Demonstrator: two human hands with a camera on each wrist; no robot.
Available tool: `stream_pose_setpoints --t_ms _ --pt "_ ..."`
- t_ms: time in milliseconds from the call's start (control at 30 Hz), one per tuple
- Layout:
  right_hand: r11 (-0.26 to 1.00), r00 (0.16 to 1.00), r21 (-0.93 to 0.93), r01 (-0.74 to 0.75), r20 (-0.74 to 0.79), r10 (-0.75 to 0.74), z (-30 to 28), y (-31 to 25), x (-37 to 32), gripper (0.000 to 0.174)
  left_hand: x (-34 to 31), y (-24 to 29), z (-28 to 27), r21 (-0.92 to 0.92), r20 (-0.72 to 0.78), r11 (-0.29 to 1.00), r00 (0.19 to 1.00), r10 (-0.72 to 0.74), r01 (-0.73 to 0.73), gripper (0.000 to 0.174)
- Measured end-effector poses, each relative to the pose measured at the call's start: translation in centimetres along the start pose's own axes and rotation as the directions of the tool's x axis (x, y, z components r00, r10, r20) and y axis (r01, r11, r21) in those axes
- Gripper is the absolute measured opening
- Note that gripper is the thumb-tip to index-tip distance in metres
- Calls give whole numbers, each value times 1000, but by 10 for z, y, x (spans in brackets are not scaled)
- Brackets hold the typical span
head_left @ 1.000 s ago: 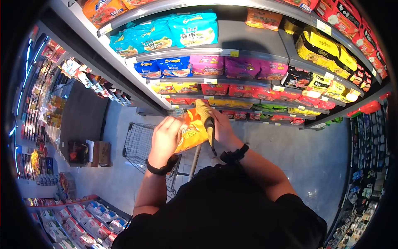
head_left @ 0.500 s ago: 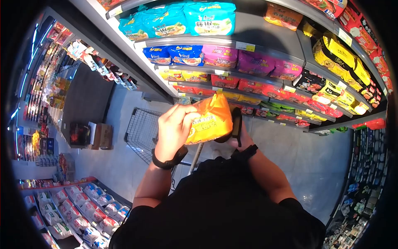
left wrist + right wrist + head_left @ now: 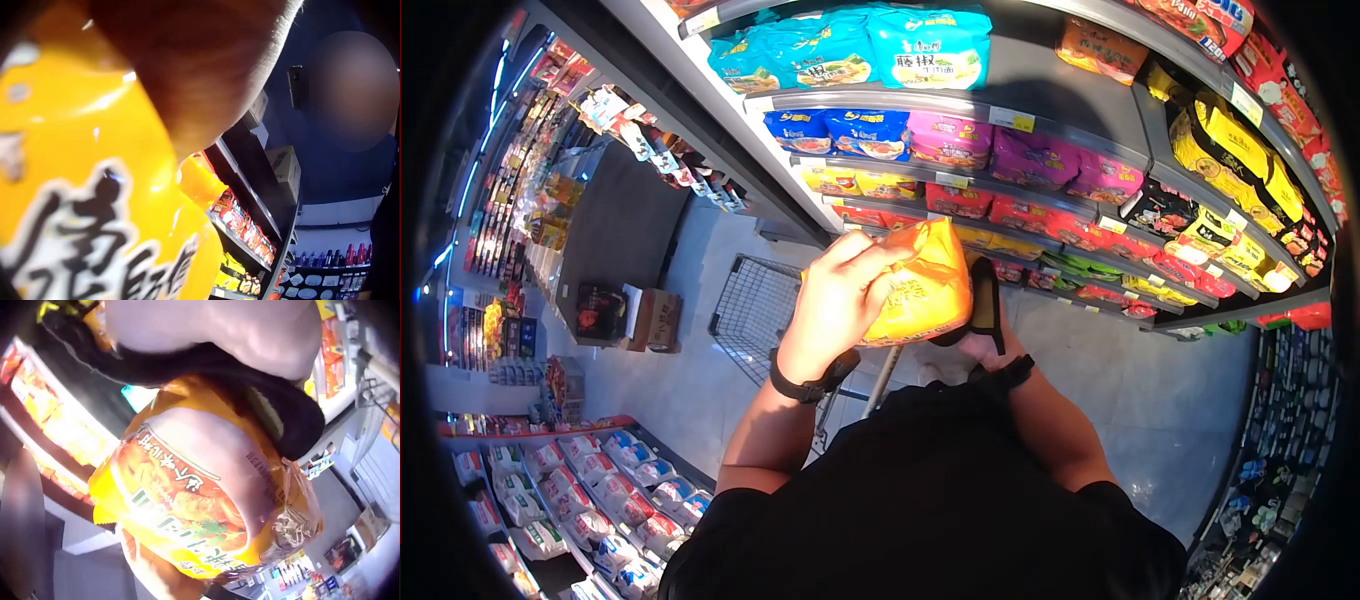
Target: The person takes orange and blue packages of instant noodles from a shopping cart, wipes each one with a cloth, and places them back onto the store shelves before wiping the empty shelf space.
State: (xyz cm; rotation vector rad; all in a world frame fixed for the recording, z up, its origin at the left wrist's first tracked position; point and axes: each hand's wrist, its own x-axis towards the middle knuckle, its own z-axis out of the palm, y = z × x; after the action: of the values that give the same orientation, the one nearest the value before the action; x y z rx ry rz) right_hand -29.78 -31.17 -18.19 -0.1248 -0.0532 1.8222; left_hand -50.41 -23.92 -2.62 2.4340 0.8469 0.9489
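An orange noodle pack [image 3: 925, 290] is upright in front of the chest, its top creased. My left hand [image 3: 837, 295] pinches its upper left side with thumb and fingers; the pack fills much of the left wrist view. Beside the pack's right side, my right hand [image 3: 985, 347] holds a flat black-edged item [image 3: 984, 300] with a yellowish middle. In the right wrist view this dark item [image 3: 294, 422] lies between my right hand [image 3: 219, 328] and the pack [image 3: 181, 494], whose printed front shows a noodle picture. The right fingertips are mostly hidden.
Shelves of noodle packs rise ahead, with teal packs [image 3: 930, 50] upper left and an orange pack [image 3: 1100, 48] on the same tier. A wire cart [image 3: 750, 310] stands at the lower left of the shelves. Cartons [image 3: 662, 320] sit on the floor farther left.
The orange pack has been raised and turned more upright, moving right with my left hand. My right hand has moved right and lower, and its black-edged item now sits partly behind the pack.
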Motion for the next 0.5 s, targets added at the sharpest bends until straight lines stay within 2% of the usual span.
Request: stream_pose_setpoints --t_ms 67,100,167,200,233,267,300,333,433,467,500 --pt "984 998 -170 54 -24 -59 -4 -4 -2 64 -1 -3 -3 5 -25 1000 999 -27 27 29" --pt "925 969 -335 178 -105 -225 1 -3 0 62 -1 -5 -4 7 -37 999 998 -41 41 28" --pt "681 813 -651 335 -165 -558 15 1 3 56 -1 -10 -4 20 -114 1000 993 -21 24 30" --pt "508 773 -775 376 -40 -633 22 2 3 56 -3 -10 -4 28 -143 999 989 -29 34 30" --pt "161 715 -895 416 213 -666 33 1 1 57 -4 -11 -3 34 -170 998 985 -37 44 30" --pt "-208 655 -882 423 456 -602 47 -1 -2 59 1 -6 -3 56 -191 998 982 -13 24 29" --pt "-548 603 -737 395 658 -451 63 -3 -5 62 3 -1 -2 58 -206 998 979 -2 15 29" --pt "-557 608 -686 468 708 -360 80 -3 -1 67 7 4 -2 59 -222 998 975 10 3 29" --pt "-587 500 -574 570 810 -307 85 -12 17 68 10 4 -5 95 -259 992 960 109 -87 26" --pt "-484 555 -648 589 759 -341 90 -21 18 69 12 3 -7 114 -270 985 951 153 -126 25" --pt "-240 630 -758 607 643 -435 80 -22 20 70 12 2 -9 103 -268 983 947 177 -154 25"
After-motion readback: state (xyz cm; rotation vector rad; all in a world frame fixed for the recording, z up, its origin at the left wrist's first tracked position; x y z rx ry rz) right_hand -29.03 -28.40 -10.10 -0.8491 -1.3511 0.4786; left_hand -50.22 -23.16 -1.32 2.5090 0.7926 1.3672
